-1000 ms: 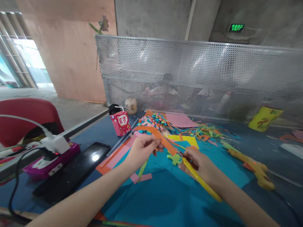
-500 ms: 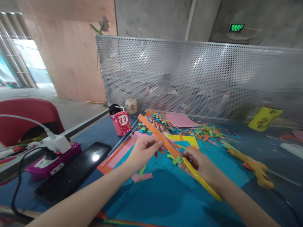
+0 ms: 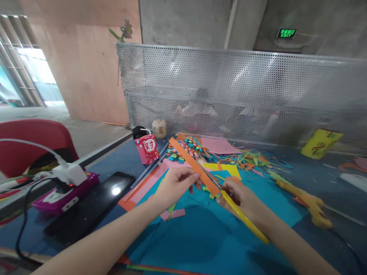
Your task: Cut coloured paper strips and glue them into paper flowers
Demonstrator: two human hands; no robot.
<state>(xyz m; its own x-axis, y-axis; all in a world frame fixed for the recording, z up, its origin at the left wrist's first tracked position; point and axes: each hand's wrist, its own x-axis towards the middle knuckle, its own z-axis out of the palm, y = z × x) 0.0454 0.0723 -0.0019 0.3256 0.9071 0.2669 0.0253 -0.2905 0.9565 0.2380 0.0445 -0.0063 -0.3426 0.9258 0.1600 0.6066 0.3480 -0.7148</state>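
My left hand (image 3: 179,183) pinches an orange paper strip (image 3: 189,158) between thumb and fingers, the strip slanting from upper left to lower right. In my right hand (image 3: 236,196) are yellow-handled scissors (image 3: 245,217), their blades lying along the right edge of the strip near its lower end. Whether the blades are apart is hard to make out. Under both hands lies blue paper (image 3: 200,233). Small green paper pieces (image 3: 211,195) rest just below the strip, and pink paper strips (image 3: 174,214) lie below my left hand.
Behind the hands is a heap of coloured paper bits (image 3: 192,148). On the left are a drink carton (image 3: 146,149), a black phone (image 3: 94,202) and a purple power strip (image 3: 64,193). A yellow glue gun (image 3: 308,202) lies right; a perforated metal screen (image 3: 229,88) stands behind.
The orange strip and my left hand have shifted very slightly to the right. My right hand keeps the scissors in nearly the same place.
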